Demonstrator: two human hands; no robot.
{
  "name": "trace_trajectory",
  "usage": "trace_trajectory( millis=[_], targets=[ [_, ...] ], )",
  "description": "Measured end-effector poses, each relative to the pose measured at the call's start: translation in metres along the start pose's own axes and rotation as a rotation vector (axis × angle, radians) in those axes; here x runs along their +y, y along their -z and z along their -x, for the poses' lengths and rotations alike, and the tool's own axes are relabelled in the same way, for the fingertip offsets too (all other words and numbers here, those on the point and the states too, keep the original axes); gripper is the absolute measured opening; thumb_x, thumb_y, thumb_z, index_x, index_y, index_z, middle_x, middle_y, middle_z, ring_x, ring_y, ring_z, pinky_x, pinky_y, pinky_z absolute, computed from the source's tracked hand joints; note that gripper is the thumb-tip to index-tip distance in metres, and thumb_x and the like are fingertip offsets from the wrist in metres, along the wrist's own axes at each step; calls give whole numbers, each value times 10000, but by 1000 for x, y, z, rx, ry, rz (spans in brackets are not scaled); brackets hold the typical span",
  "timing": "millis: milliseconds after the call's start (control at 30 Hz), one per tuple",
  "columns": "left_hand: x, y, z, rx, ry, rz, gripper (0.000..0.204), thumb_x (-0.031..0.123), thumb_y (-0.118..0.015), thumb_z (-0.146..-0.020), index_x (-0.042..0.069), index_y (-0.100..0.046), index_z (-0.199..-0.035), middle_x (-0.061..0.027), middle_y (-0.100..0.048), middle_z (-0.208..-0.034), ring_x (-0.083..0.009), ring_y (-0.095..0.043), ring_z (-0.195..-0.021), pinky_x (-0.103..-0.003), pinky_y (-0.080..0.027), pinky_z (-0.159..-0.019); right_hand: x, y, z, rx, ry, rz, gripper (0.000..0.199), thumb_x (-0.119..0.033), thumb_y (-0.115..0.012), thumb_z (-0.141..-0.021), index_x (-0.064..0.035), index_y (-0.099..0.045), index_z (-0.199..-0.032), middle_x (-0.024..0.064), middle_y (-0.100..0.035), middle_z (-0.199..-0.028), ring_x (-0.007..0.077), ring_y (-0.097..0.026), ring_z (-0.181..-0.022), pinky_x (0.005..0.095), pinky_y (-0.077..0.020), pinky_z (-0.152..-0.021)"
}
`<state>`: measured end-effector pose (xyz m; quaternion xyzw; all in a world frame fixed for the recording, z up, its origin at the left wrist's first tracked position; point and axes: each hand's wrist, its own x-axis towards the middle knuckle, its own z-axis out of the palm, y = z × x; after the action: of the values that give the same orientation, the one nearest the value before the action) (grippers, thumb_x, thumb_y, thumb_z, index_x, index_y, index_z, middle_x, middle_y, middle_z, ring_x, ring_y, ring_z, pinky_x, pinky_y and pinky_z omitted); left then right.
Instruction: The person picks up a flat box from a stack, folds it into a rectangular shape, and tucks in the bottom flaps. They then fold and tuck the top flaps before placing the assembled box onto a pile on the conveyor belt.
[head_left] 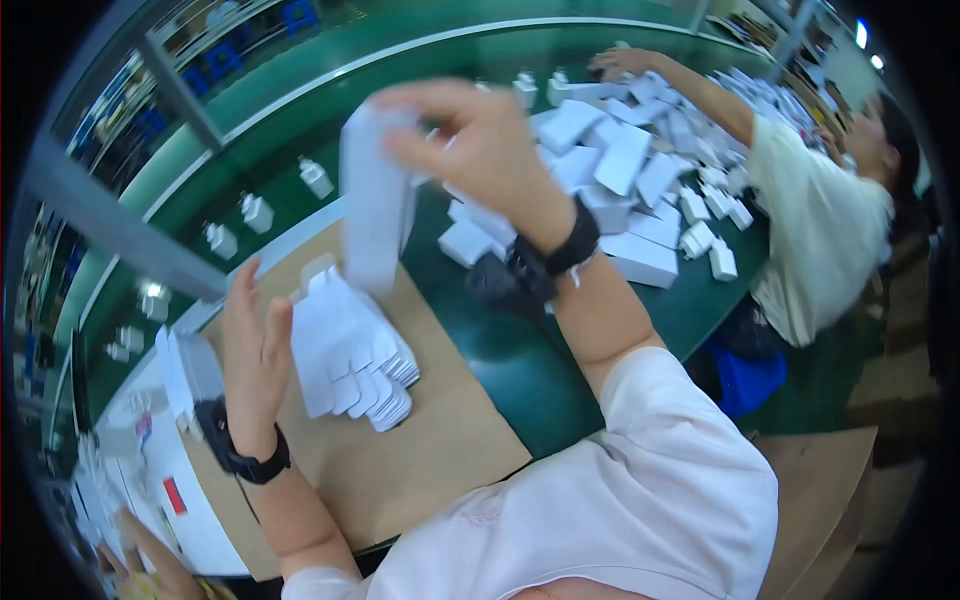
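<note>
The right grip [490,150] is closed at the upper end of one tall, narrow carton of smooth white cardboard [372,210], with the thumb in front; the rest of the carton hangs below this grip. The left grip [257,350] is well open, its fingers pointing up, and I see nothing held in it.

The carton looks light, I think, and rather stiff along its folded edges, but its thin walls can dent if pressed strongly, and the smooth face may slide a little. It seems best to hold it by two opposite long sides, near the end.

Counting: one carton is in the right grip. To the right of the left grip, and below the right one, lies one fanned pile of flat white cardboard blanks [345,345]; its sheets overlap, so I cannot count them. Under it is one brown cardboard sheet [455,400] on the green worktop [545,375]. Just left of the left grip stands one white cardboard box [190,368]. To the left of the right grip, three small white plastic bottles [256,212] show clearly. Right of the right grip is one heap of white boxes [622,160], too mixed to count.
</note>
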<state>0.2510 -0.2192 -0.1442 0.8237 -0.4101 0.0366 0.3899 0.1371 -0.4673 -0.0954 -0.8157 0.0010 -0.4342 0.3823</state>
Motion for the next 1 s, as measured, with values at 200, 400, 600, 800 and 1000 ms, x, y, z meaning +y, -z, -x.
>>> trace_trajectory(
  millis=[200,400,600,800,1000],
  targets=[
    [-30,-14,4,-385,492,-231,609,270,-681,-723,-107,-447,-1139,-214,-591,-887,-292,-607,-816,-340,-476,-723,54,103,-10,479,225,921,184,-167,-649,-687,-55,-675,-831,122,-651,-832,302,-589,-755,346,-469,-702],
    [-28,-10,1,-335,586,26,371,186,-681,-712,-49,-547,-965,-54,-576,-656,-118,-536,-491,-207,-403,-441,28,48,-12,261,137,467,191,-198,-646,-695,-44,-665,-805,124,-645,-786,288,-599,-776,351,-465,-717],
    [29,0,0,-123,362,567,240,11,-582,-798,-26,-497,-1019,-56,-598,-891,-96,-570,-745,-195,-437,-652,5,-19,14,-356,79,-2,350,-262,-635,-719,-44,-607,-991,182,-623,-866,349,-599,-767,365,-484,-697],
    [71,-13,-5,-32,92,502,136,17,-547,-832,-7,-490,-953,-28,-538,-856,-49,-493,-744,-174,-390,-637,-13,-53,34,-248,146,-65,434,-272,-612,-757,-7,-526,-1090,204,-599,-870,386,-582,-773,383,-475,-679],
    [66,-24,-6,51,-6,209,107,32,-532,-842,12,-437,-797,-23,-473,-731,-62,-424,-668,-183,-342,-579,-16,-50,30,-206,-44,-321,506,-446,-675,-693,-2,-463,-815,176,-551,-706,321,-564,-622,347,-433,-539]
  ],
)
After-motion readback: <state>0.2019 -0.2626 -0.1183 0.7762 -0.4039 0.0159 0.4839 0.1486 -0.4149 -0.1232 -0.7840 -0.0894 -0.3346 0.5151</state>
